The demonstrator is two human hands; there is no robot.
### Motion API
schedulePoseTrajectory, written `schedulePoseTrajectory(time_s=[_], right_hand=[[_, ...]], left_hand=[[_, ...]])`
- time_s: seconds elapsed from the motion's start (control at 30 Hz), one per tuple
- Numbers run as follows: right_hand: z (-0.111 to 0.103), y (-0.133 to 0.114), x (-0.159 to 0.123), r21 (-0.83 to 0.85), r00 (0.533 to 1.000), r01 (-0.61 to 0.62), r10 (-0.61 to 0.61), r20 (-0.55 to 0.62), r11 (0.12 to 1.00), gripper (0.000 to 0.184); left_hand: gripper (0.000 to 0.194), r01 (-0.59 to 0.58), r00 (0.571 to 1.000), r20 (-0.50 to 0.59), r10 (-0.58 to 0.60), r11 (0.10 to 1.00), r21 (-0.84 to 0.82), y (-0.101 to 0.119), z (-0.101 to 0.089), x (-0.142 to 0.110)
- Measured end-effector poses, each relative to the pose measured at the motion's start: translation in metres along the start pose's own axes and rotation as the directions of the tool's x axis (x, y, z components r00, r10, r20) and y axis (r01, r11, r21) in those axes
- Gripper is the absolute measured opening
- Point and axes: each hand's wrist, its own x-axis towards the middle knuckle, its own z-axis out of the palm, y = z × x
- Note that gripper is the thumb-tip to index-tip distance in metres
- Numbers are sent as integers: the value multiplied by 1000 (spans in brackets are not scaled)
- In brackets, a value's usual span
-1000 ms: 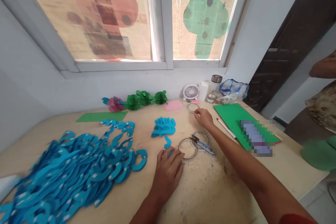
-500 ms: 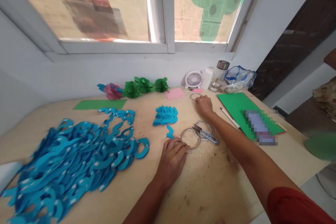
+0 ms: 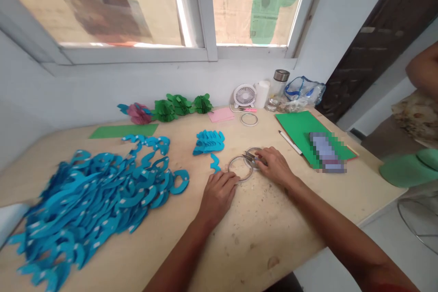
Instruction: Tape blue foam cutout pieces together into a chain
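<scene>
My left hand (image 3: 217, 198) rests on the wooden table (image 3: 260, 232), its fingertips gripping the edge of a thin metal ring (image 3: 240, 169). My right hand (image 3: 274, 166) sits over a second ring (image 3: 255, 154) and closes on blue-handled thread snips (image 3: 251, 158), whose blades point left. A third ring (image 3: 248, 119) lies farther back, apart from both hands. To the left are a small stack of blue foam cutouts (image 3: 208, 142), one loose cutout (image 3: 215, 162) and a large heap of them (image 3: 99, 196).
Along the wall stand green paper flowers (image 3: 178, 105), a pink flower (image 3: 138, 113), a small fan (image 3: 244, 96), a glass jar (image 3: 276, 91) and a plastic bag (image 3: 303, 93). A green sheet (image 3: 301, 139) lies at right. A person's arm (image 3: 424, 68) shows beyond the table's right end.
My right hand has moved back from the far ring onto the snips. The snips now point left, and the view has tilted lower.
</scene>
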Motion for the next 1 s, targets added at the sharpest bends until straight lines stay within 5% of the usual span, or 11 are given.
schedulePoseTrajectory(time_s=[0.33,0.53,0.63,0.77,0.87,1.0], right_hand=[[9,3,-2,53,999,27,-25,-37,998,30],[9,4,-3,-26,996,-9,7,-83,1000,30],[10,2,-3,-84,996,3,-10,-91,996,29],[11,-3,-3,-149,994,25,-40,-99,989,28],[11,-6,-4,-186,993,30,-51,-108,982,28],[13,-6,-5,-189,992,29,-52,-118,982,30]], left_hand=[[19,32,997,69,-40,992,123,17,8,11],[15,176,983,1,-181,955,-238,22,-2,10],[13,319,938,81,-336,751,-577,26,-13,8],[14,351,854,216,-473,217,-911,31,-22,10],[15,273,825,303,-478,-133,-953,32,-23,12],[14,251,805,363,-469,-286,-925,33,-23,11]])
